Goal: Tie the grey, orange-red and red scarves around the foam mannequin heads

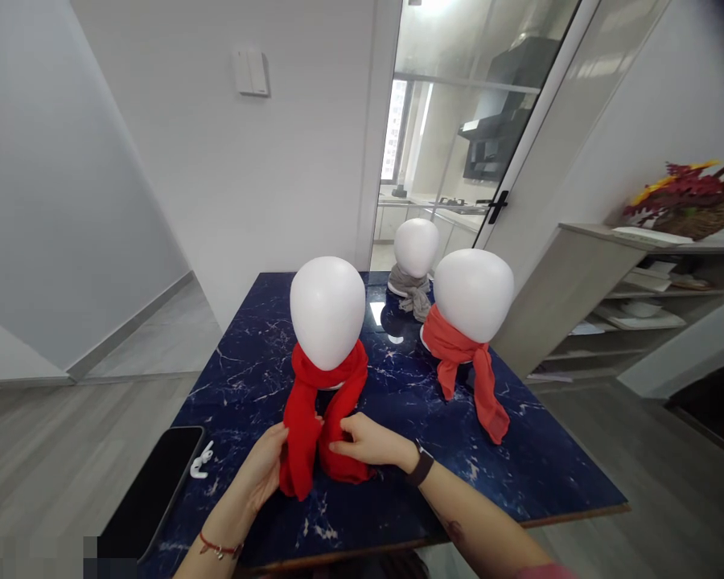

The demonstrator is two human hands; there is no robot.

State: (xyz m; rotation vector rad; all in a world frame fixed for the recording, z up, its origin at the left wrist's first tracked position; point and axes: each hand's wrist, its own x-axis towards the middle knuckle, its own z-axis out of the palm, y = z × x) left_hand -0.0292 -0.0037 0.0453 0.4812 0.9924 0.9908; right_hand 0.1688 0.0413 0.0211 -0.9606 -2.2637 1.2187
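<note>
A bright red scarf [302, 434] is wrapped once around the neck of a white mannequin head [327, 310], and its two tails hang down the front onto the table. My left hand [266, 465] holds the left tail from its outer side, with some fingers hidden behind the cloth. On the other tail, my right hand [371, 441] has its thumb and fingers closed on the fabric. A coral scarf [455, 342] is tied around a second white head [475, 293] to the right. Farther back, a grey scarf [410, 285] circles a third head [417, 247].
The dark blue marble-patterned table [241, 354] ends in a front edge close to me. A black phone [150, 490] and white earbuds [201, 461] lie at its left side. Beyond stand a glass door [446, 129] and a shelf unit [603, 281].
</note>
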